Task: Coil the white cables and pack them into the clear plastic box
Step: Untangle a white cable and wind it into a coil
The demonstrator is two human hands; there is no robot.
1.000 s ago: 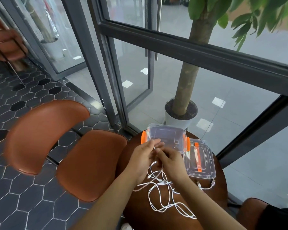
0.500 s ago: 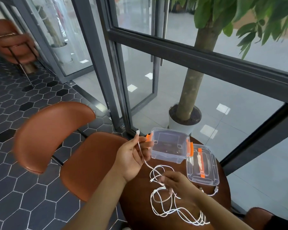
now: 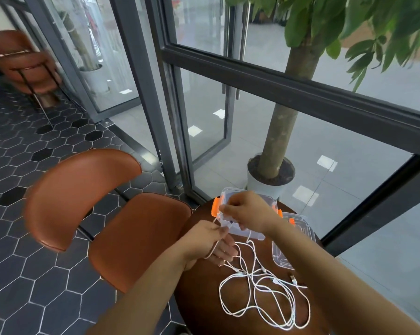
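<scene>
Coiling white cables beside clear box

Holding a strand of the white cables (image 3: 259, 286), the left hand (image 3: 207, 240) is closed, the strand looped round its fingers. Right hand (image 3: 249, 213): raised over the clear plastic box (image 3: 247, 232), fingers pinched together, apparently on the same strand. Remaining cable: loose tangle on the round brown surface (image 3: 204, 298), near edge. Box: far edge, orange latches. Clear lid (image 3: 303, 228): just beside box, right. Brown chair (image 3: 102, 213): left of surface
</scene>
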